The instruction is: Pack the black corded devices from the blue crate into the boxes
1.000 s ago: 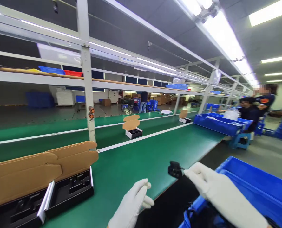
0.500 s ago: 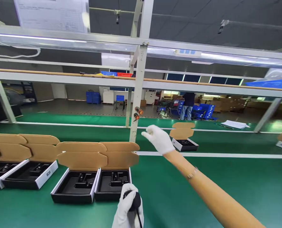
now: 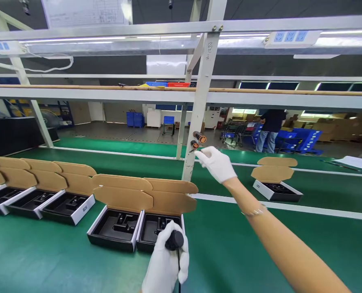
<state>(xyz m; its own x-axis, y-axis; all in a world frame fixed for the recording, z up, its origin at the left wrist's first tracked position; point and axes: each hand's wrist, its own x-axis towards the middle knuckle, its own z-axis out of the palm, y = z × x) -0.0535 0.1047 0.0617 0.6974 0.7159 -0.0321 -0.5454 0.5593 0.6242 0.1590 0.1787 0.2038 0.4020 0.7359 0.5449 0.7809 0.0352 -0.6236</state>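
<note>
My left hand (image 3: pixel 165 260), in a white glove, is closed round a black round-headed device (image 3: pixel 174 240) with a thin black cable hanging down from it. It is in front of an open box (image 3: pixel 159 219) with a black insert holding a small black part. My right hand (image 3: pixel 216 164), gloved too, reaches up to the white post (image 3: pixel 199 106), its fingers curled together. Whatever they may pinch is hidden or too small to make out. Just beyond the fingertips, two black cylinders with orange-marked ends, a larger one (image 3: pixel 199 137) and a smaller one (image 3: pixel 194 144), stick out from the post.
More open boxes (image 3: pixel 63 199) with raised cardboard lids stand in a row at left on the green table (image 3: pixel 244 252). Another open box (image 3: pixel 277 191) stands beyond my right forearm. A shelf beam (image 3: pixel 107 94) crosses above. A person (image 3: pixel 270 128) stands in the background.
My right hand has come closer to the post and the orange-ended cylinders. The view has shifted left, so the boxes appear farther right. My left hand still holds the black device, now turned more upright.
</note>
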